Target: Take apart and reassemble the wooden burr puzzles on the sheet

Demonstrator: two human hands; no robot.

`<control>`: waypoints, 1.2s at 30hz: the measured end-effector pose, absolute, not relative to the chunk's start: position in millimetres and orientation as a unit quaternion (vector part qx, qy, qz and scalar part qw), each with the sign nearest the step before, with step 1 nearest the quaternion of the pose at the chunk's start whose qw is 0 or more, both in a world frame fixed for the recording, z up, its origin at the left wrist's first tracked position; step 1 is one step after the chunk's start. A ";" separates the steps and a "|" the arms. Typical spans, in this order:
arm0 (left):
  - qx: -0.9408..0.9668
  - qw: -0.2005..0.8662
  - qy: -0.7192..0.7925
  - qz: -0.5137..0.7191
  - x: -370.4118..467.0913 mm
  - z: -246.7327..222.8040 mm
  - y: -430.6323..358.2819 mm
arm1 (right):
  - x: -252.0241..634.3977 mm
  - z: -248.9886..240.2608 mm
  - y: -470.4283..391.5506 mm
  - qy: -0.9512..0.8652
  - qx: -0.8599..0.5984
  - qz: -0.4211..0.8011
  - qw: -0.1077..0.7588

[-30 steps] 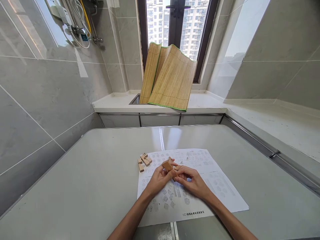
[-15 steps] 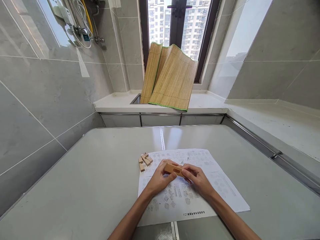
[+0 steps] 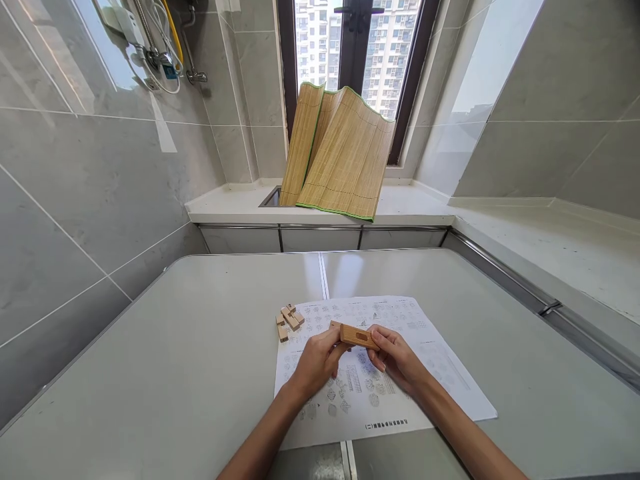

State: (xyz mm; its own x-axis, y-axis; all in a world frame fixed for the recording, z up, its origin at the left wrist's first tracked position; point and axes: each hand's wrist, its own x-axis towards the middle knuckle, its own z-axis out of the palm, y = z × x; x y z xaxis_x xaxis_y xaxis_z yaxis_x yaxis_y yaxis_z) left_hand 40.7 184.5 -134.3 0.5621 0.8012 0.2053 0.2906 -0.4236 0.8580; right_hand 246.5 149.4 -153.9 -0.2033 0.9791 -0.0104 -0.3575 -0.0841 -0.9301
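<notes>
Brown wood is held up between the two hands: a bar [image 3: 353, 335], tilted slightly down to the right, with a dark oval on the face turned to view. It is held above the sheet [image 3: 320, 433], whose printed figures are partly covered by the hands. The bar's right end is pinched between thumb and fingers by the grip of the right hand [image 3: 395, 353]; its left end is clasped by the grip of the left hand [image 3: 317, 359]. A paler piece [image 3: 335, 324] is seen at that left end, but whether it is joined to the bar or merely held with it cannot be told.

By the look of things, the handling is only partway through. The bar is already lifted, and both hands are taken up by it. Some small blocks [image 3: 291, 320] are left on the bench [image 3: 200, 347] at the sheet's far left corner, grouped close together and touched by neither hand; their number cannot be made out. None of them is set against the bar, so they are judged not yet used.
</notes>
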 end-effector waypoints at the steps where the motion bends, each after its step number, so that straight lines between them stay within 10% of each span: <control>1: 0.790 0.399 0.346 0.311 40.3 -134.1 185.1 | 246.6 -154.6 149.6 -0.432 -0.358 0.645 0.519; 12: 0.798 0.295 0.407 0.332 30.6 -131.3 195.4 | 263.4 -155.9 157.7 -0.379 -0.461 0.502 0.626; 22: 0.823 0.253 0.394 0.320 30.6 -129.9 192.1 | 255.5 -176.3 163.7 -0.518 -0.658 0.237 0.492; 36: 0.865 0.256 0.355 0.246 33.3 -133.5 190.5 | 256.1 -186.9 170.3 -0.624 -0.613 0.186 0.448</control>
State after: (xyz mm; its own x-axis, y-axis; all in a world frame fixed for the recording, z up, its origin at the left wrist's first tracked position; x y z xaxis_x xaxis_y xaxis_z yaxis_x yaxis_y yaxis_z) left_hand 33.3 190.5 -133.5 0.6259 0.7408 0.2439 0.4884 -0.6161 0.6179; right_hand 256.1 170.3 -186.9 0.1526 0.9315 0.3303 0.5981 0.1790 -0.7812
